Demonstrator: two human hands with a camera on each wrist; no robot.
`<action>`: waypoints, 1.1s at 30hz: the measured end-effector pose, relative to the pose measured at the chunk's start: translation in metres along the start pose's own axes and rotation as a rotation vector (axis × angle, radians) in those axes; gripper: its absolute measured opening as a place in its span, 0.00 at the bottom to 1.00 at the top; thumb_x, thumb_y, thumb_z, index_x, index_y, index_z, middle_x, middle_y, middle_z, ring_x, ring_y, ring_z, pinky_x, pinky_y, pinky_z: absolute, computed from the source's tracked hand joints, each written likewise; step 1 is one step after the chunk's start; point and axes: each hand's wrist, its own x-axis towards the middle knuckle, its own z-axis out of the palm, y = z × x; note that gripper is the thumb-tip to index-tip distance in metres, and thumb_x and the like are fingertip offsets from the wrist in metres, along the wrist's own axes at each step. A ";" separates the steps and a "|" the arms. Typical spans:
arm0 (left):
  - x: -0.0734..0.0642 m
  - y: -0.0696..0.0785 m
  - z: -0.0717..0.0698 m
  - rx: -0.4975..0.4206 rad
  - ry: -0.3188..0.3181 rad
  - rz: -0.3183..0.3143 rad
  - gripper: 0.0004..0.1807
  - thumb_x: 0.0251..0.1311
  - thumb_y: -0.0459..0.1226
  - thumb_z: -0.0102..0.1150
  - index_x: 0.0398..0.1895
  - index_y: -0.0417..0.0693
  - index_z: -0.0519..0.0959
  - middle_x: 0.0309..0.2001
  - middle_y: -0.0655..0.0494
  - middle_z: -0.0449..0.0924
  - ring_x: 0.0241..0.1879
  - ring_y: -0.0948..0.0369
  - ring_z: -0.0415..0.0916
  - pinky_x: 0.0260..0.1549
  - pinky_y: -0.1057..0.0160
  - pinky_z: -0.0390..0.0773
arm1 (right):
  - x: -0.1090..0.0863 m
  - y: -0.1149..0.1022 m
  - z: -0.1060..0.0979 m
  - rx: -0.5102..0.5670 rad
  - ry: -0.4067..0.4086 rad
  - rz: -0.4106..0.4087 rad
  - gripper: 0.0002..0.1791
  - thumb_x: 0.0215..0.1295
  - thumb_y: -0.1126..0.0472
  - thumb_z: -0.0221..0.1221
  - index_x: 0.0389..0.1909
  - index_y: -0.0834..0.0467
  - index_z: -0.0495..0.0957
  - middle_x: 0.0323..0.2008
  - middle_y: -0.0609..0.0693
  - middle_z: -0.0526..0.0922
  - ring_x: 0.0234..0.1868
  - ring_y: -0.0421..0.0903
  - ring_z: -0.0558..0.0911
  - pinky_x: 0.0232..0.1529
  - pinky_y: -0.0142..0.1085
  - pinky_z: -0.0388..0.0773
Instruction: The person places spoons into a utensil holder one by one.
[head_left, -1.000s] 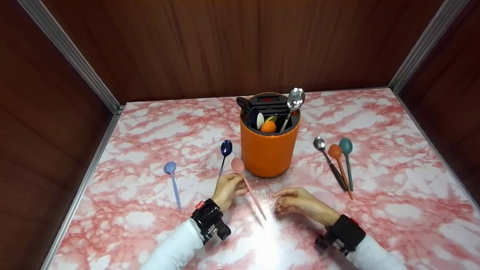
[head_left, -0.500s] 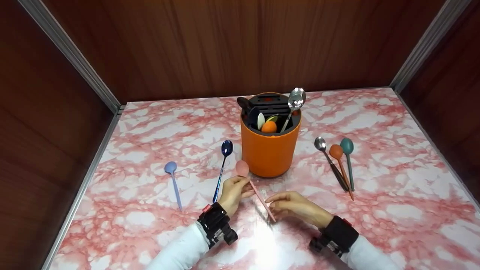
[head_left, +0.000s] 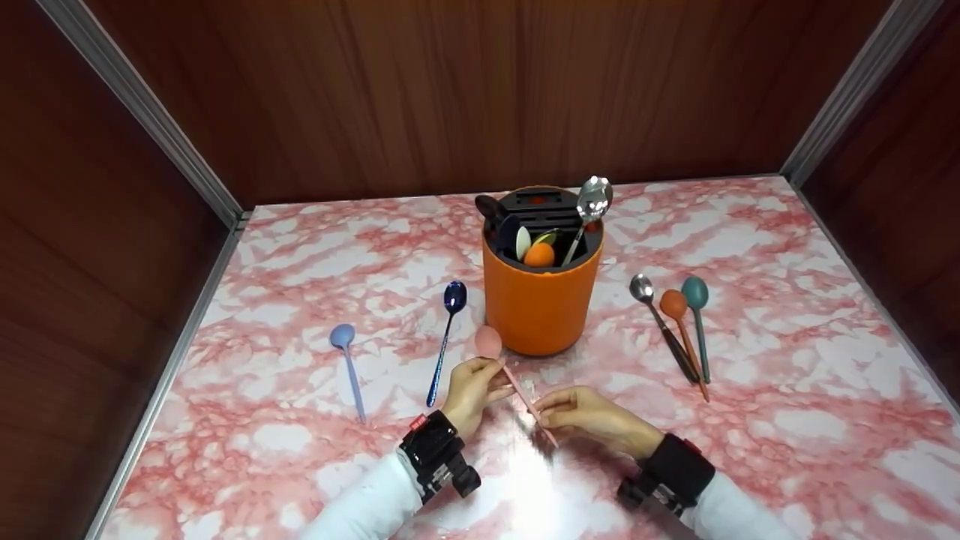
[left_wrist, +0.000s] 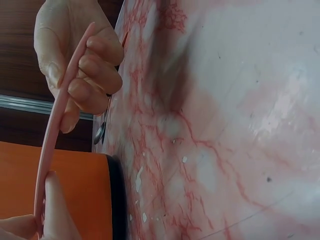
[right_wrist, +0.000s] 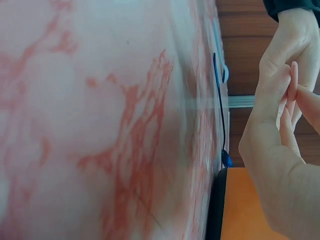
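Note:
A pink spoon (head_left: 488, 342) slants in front of the orange utensil holder (head_left: 536, 311), bowl toward the holder and handle end toward me. My left hand (head_left: 471, 391) pinches it just below the bowl. Lower down, my right hand (head_left: 596, 420) has thumb and fingers on the handle (left_wrist: 52, 130), plain in the left wrist view. In that view the spoon is raised above the tabletop. A dark blue spoon (head_left: 442, 352) lies just left of my left hand. Fingers hide part of the bowl end in the right wrist view.
Several spoons stand in the holder, among them a silver one (head_left: 594, 199) and an orange one (head_left: 538, 255). A light blue spoon (head_left: 349, 367) lies at left. Silver, orange (head_left: 675, 306) and green (head_left: 696, 292) spoons lie at right. Wooden walls (head_left: 480, 97) enclose the marbled table.
My left hand has carried the pink spoon slightly right and toward me, uncovering the dark blue spoon's handle. My right hand has come in from the right and taken hold of the pink handle.

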 end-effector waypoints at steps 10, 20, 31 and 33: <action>-0.006 0.006 0.000 -0.019 -0.032 0.014 0.05 0.69 0.28 0.50 0.37 0.32 0.73 0.28 0.55 0.77 0.26 0.65 0.78 0.38 0.61 0.88 | 0.000 -0.007 -0.001 -0.038 -0.056 -0.043 0.12 0.67 0.67 0.59 0.48 0.67 0.79 0.34 0.43 0.87 0.32 0.34 0.83 0.37 0.25 0.82; -0.012 0.019 0.003 -0.027 -0.060 0.011 0.07 0.70 0.28 0.48 0.44 0.28 0.71 0.30 0.52 0.79 0.28 0.63 0.81 0.43 0.56 0.88 | -0.008 -0.026 0.001 -0.123 -0.034 -0.036 0.18 0.66 0.67 0.57 0.54 0.73 0.74 0.35 0.44 0.85 0.34 0.35 0.82 0.38 0.27 0.82; -0.020 0.036 0.008 -0.027 -0.070 -0.008 0.08 0.71 0.30 0.49 0.45 0.29 0.70 0.34 0.49 0.78 0.31 0.61 0.81 0.49 0.52 0.85 | -0.013 -0.043 0.002 -0.197 -0.038 -0.039 0.16 0.67 0.65 0.57 0.53 0.68 0.77 0.35 0.45 0.83 0.35 0.37 0.81 0.41 0.31 0.82; -0.020 0.039 0.009 -0.034 -0.070 -0.007 0.07 0.71 0.30 0.50 0.44 0.31 0.70 0.33 0.50 0.77 0.31 0.61 0.80 0.47 0.53 0.86 | -0.015 -0.047 0.003 -0.208 -0.034 -0.039 0.15 0.68 0.64 0.57 0.52 0.66 0.78 0.37 0.46 0.83 0.36 0.38 0.82 0.43 0.33 0.83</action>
